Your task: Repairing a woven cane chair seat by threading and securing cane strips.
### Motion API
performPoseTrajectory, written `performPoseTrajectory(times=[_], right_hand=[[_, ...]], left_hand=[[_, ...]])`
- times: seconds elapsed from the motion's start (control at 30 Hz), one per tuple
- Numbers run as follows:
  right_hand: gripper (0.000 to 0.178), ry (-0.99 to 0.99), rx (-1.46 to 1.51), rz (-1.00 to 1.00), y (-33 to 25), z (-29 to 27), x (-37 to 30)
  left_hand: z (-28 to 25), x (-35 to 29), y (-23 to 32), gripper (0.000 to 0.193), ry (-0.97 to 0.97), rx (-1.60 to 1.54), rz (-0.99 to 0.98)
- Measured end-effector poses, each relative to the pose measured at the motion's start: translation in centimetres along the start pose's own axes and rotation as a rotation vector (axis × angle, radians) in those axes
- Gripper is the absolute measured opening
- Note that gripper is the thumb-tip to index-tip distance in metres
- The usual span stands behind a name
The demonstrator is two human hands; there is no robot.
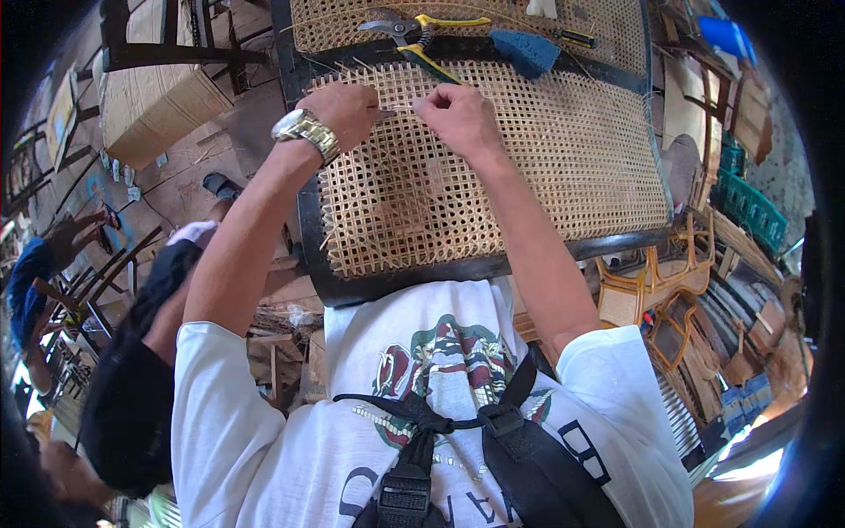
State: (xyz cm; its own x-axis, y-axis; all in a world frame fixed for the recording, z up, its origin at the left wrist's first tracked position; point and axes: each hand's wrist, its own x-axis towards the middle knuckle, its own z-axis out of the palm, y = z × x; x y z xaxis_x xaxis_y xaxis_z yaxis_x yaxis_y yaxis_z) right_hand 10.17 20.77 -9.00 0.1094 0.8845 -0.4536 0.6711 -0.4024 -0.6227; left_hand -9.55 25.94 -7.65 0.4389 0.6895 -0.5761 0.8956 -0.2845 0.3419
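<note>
A woven cane panel (528,194) in a black frame (493,264) lies before me, its mesh open and pale. Over its far left part, my left hand (346,113), with a gold watch on the wrist, is closed in a pinch. My right hand (459,119) pinches just beside it. Between the fingertips of both runs a thin pale cane strand (400,109); its ends are hidden by the fingers. Loose cane ends stick out along the panel's left edge. Beyond my hands, pruning shears (422,37) with yellow handles lie open across the frame bar.
Right of the shears are a blue piece of cloth or foam (525,53) and a yellow-and-black handled tool (576,38). A cardboard box (163,110) stands left. Another person in black (132,405) is close at my left. Rattan frames (656,282) and green crates (748,207) stand right.
</note>
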Motion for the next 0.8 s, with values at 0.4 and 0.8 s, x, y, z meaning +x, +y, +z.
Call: performPoseTrajectory(times=[0.4,0.8], right_hand=[[0.023,-0.033,-0.011,0.038,-0.9,-0.6,-0.2],[0.026,-0.125,-0.152,0.042,-0.7,-0.7,0.3]], left_hand=[[-1.6,1.1,3.5,0.024,-0.024,0.228,0.021],[1.8,0.8,-0.7,0.025,-0.041,-0.253,0.027]])
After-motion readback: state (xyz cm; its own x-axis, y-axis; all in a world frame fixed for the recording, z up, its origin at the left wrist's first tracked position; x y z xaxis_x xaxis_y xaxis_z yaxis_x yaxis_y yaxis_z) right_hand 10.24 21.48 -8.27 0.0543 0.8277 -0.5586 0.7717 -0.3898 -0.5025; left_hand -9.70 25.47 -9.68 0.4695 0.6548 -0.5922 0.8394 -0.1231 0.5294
